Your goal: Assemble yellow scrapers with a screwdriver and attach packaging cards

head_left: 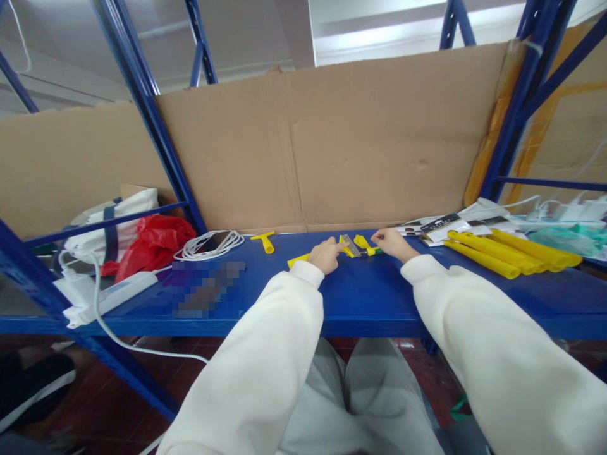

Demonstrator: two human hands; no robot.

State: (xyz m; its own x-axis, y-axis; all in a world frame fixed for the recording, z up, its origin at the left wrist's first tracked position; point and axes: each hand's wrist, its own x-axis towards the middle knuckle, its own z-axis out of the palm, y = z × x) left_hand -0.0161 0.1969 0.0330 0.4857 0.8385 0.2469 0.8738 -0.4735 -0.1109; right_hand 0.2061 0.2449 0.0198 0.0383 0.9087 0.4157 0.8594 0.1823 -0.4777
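My left hand (325,254) is closed around a yellow scraper. Its yellow handle (298,260) sticks out at the left, and a flat metal blade (351,246) shows at the right, by my outstretched finger. My right hand (392,244) is held just to the right, fingertips pinched together; anything between them is too small to make out. Below and left of those fingertips lies a small yellow piece (363,242), with a bit of green and dark material (374,251) beside it. Farther left, a yellow T-shaped handle (265,242) lies alone on the blue shelf (360,297).
Several yellow tubes (512,253) lie at right, before black-and-white packets (444,227). Left are a coiled white cable (208,245), a red bag (156,243), a power strip (121,294) and a blurred-out object (208,289). A cardboard panel (332,145) stands behind.
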